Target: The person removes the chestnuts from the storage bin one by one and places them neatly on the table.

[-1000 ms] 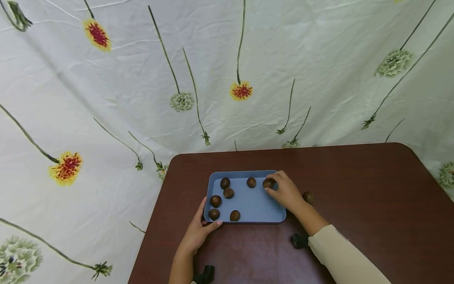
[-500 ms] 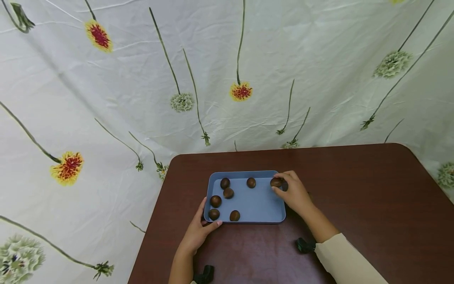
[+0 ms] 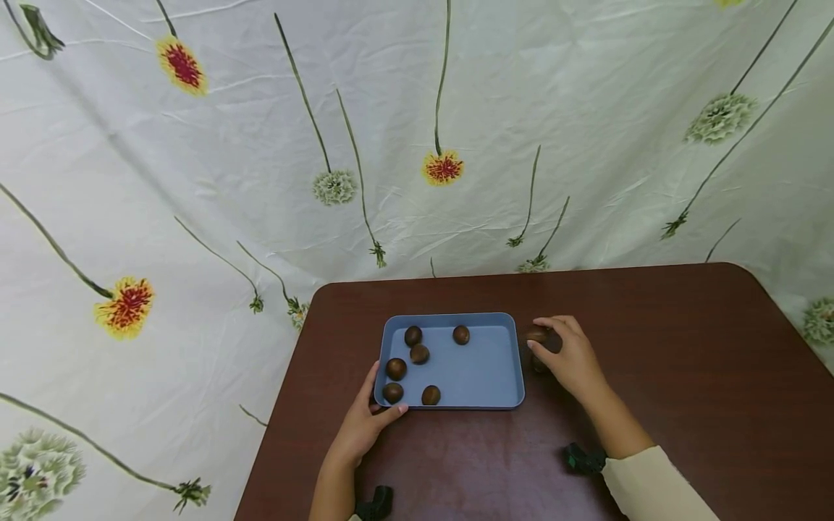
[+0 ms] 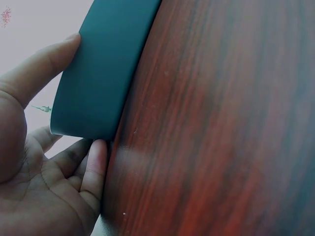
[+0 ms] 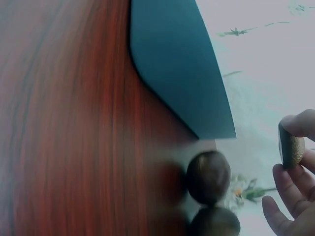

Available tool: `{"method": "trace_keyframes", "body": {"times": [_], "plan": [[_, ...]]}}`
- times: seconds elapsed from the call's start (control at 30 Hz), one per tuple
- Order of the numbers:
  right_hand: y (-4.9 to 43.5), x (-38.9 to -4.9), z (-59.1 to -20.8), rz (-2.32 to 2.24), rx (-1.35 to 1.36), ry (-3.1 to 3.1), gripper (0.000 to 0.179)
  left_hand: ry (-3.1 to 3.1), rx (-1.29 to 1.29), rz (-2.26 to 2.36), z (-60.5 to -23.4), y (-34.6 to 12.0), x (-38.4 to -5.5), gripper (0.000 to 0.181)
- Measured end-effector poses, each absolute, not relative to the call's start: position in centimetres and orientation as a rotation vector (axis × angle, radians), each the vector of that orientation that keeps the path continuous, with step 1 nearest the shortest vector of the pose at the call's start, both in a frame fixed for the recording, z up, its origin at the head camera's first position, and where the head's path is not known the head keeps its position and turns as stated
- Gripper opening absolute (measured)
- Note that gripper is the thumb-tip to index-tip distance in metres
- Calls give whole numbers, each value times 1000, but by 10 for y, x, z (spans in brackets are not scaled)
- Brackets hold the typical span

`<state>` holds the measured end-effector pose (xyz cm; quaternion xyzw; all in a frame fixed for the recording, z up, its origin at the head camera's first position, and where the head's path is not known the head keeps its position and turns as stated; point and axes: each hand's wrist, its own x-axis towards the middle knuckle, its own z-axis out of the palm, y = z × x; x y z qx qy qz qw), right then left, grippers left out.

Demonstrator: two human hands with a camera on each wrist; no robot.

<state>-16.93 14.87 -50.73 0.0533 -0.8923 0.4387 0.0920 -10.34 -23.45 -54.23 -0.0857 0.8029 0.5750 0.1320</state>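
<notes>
A blue rectangular tray lies on the table with several brown chestnuts in it, mostly towards its left side. My left hand grips the tray's near left corner, its thumb on the rim and its fingers around the side. Just beyond the tray's right edge, my right hand pinches one chestnut between thumb and fingers, raised above the table. Below that hand, two loose chestnuts sit touching on the table in the right wrist view; the head view mostly hides them.
The dark red-brown table extends well to the right of the tray. Behind it hangs a white flower-printed cloth. A black wrist device sits at the right sleeve, and another at the left wrist.
My right hand has carried its chestnut rightwards from inside the tray, over the right rim, to above the table. The left hand and the tray have stayed in place.
</notes>
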Motion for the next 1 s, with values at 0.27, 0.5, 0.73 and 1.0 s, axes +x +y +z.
{"method": "trace_keyframes", "body": {"times": [0.27,0.5,0.73,1.0], "plan": [[173,-161,-511,1292,82,-2672,41,2322,-245,1676,-543,-235,-104,103],[191,-153,-515,1239,52,-2659,42,2339,-234,1667,-543,-235,-104,103],[211,-141,-522,1216,2,-2674,43,2314,-227,1695,-544,-234,-104,102],[222,-134,-529,1175,-17,-2743,44,2329,-233,1686,-544,-235,-104,102]]}}
